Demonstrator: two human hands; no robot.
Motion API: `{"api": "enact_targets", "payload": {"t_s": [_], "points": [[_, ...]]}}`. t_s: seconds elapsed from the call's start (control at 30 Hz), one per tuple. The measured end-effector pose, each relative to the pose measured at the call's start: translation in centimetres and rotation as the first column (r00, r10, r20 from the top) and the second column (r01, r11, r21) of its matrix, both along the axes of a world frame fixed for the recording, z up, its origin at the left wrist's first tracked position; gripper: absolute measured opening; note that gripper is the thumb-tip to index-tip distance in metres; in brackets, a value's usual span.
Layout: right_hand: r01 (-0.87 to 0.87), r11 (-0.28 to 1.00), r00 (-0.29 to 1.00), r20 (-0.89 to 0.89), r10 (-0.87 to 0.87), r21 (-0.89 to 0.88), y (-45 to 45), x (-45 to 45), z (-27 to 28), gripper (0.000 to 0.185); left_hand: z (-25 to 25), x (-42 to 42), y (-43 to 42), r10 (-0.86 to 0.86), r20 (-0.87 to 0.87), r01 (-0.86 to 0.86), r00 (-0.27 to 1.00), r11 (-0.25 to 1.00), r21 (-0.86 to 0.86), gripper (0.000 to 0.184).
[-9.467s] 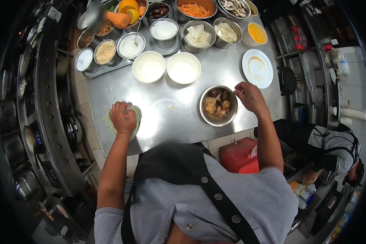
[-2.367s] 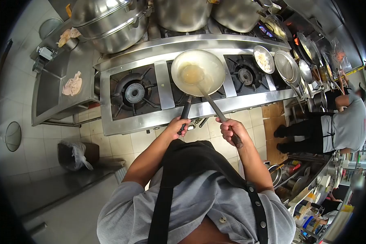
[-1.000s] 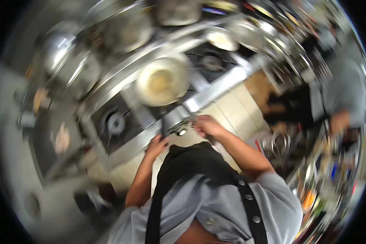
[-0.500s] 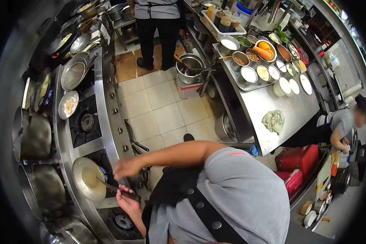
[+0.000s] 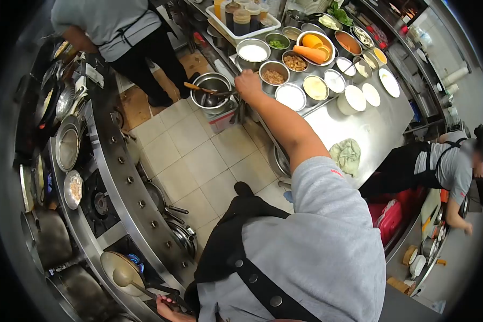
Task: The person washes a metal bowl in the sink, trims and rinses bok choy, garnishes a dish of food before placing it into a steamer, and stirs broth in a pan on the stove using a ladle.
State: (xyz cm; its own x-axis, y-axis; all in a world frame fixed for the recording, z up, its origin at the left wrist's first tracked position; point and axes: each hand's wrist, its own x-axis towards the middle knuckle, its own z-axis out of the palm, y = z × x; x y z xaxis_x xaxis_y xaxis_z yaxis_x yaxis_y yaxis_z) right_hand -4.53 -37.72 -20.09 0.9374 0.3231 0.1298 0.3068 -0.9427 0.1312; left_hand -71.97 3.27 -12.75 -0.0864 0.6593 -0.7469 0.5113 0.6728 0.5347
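At the lower left, my left hand is closed around the long handle of a ladle, partly cut off by my apron. The ladle's bowl rests in a light-coloured wok on the lit burner; the wok's dark handle lies close to that hand. My right arm stretches to the prep table, where my right hand is curled at the tray's edge. It is beside a metal bowl of brown chopped food and a bowl of white contents. Its fingertips and anything in them are hidden.
Near my right hand stands a metal pot with a wooden-handled utensil. More food bowls and a green cloth are on the prep table. One co-worker stands at the upper left, another at the right. Pans hang below the stove front.
My right hand has gone from beside the wok to the bowls on the prep table. The view has shifted, and the ladle's bowl now shows turned up in the wok. The far co-worker leans toward the stove.
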Motion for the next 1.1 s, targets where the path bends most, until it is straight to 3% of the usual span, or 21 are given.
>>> {"api": "enact_targets", "payload": {"t_s": [0.1,0.17,0.23,0.27,0.33,0.37,0.4,0.43,0.47,0.5,0.53,0.6,0.63,0.67,0.7,0.77,0.83,0.87,0.93,1.0,1.1], "points": [[-0.073,0.997,0.994,0.083,0.073,-0.008,0.1,-0.1,0.1,0.016,-0.2,-1.7,0.6,-0.086,-0.136,0.078,0.987,0.995,-0.067,0.051],[-0.093,0.996,0.985,0.148,0.093,-0.009,0.1,-1.2,1.7,0.015,-0.6,-2.5,0.9,-0.082,-0.156,0.080,0.984,0.997,-0.021,0.068],[-0.122,0.992,0.969,0.222,0.113,0.028,1.5,-2.8,4.1,0.012,0.2,0.7,-1.4,0.008,-0.067,0.006,0.998,0.979,0.204,0.020],[-0.206,0.954,0.946,0.295,0.138,0.216,1.4,-2.8,4.1,0.011,1.1,1.7,-2.8,0.082,-0.022,-0.070,0.996,0.944,0.322,0.018],[-0.113,0.988,0.982,0.165,0.094,0.105,3.0,-5.2,9.0,0.011,0.8,0.6,-2.4,0.011,0.181,-0.066,0.983,0.951,0.302,0.014],[-0.226,0.940,0.938,0.318,0.138,0.257,3.7,-6.1,9.9,0.012,0.5,0.1,-3.5,0.079,0.177,-0.140,0.981,0.918,0.371,0.010],[-0.132,0.987,0.950,0.297,0.099,0.093,5.5,-8.4,14.0,0.017,-0.1,-0.8,-3.2,0.069,0.146,-0.113,0.987,0.941,0.319,0.007],[-0.218,0.953,0.929,0.343,0.136,0.211,5.4,-9.5,15.3,0.019,0.8,0.3,-4.1,0.149,0.119,-0.181,0.982,0.927,0.329,0.008],[-0.437,0.830,0.816,0.541,0.203,0.347,5.6,-10.1,16.1,0.024,2.4,0.6,-4.1,0.161,0.138,-0.195,0.977,0.937,0.289,0.009],[-0.281,0.769,0.906,0.424,0.014,0.575,7.1,-12.0,18.3,0.026,3.5,1.1,-4.2,0.109,-0.034,-0.093,0.993,0.943,0.320,0.007],[-0.242,0.772,0.900,0.433,-0.048,0.588,9.0,-15.2,20.5,0.023,1.4,-1.1,-3.5,0.096,0.037,-0.103,0.995,0.926,0.364,0.005],[-0.257,0.352,0.949,0.166,0.269,0.900,9.3,-13.2,16.7,0.026,3.8,-0.2,-4.1,0.161,0.076,-0.177,0.984,0.921,0.348,0.008],[-0.201,0.296,0.877,0.037,0.478,0.934,13.0,-16.1,17.1,0.030,3.2,-1.6,-3.9,0.168,0.142,-0.206,0.976,0.922,0.328,0.009],[-0.128,0.266,0.747,-0.083,0.659,0.955,17.4,-20.7,18.1,0.034,2.6,-2.8,-3.7,0.168,0.209,-0.228,0.963,0.924,0.307,0.011],[-0.028,0.363,0.597,-0.275,0.754,0.931,21.4,-24.5,18.5,0.042,2.5,-3.5,-3.5,0.157,0.265,-0.233,0.952,0.928,0.290,0.012],[0.027,0.474,0.268,-0.463,0.845,0.880,27.2,-29.2,12.2,0.037,1.5,-5.1,-3.8,0.157,0.319,-0.247,0.935,0.932,0.264,0.015],[-0.246,0.354,0.073,-0.347,0.935,0.902,33.1,-35.1,7.4,0.031,1.1,-6.2,-3.7,0.145,0.387,-0.247,0.911,0.941,0.229,0.021],[-0.200,0.390,0.075,-0.383,0.921,0.899,35.4,-38.7,5.7,0.029,0.8,-6.7,-3.8,0.149,0.434,-0.259,0.888,0.943,0.207,0.022],[-0.343,0.267,0.175,-0.218,0.960,0.901,39.4,-44.5,4.8,0.024,0.3,-7.7,-3.8,0.152,0.520,-0.272,0.840,0.949,0.162,0.023],[-0.493,0.223,0.236,-0.117,0.965,0.841,42.9,-48.3,4.2,0.019,0.1,-8.6,-4.0,0.147,0.565,-0.269,0.812,0.953,0.138,0.027],[-0.655,0.241,0.222,-0.122,0.967,0.717,45.8,-51.0,2.2,0.017,0.8,-9.3,-4.1,0.156,0.611,-0.269,0.776,0.958,0.097,0.030]]}}
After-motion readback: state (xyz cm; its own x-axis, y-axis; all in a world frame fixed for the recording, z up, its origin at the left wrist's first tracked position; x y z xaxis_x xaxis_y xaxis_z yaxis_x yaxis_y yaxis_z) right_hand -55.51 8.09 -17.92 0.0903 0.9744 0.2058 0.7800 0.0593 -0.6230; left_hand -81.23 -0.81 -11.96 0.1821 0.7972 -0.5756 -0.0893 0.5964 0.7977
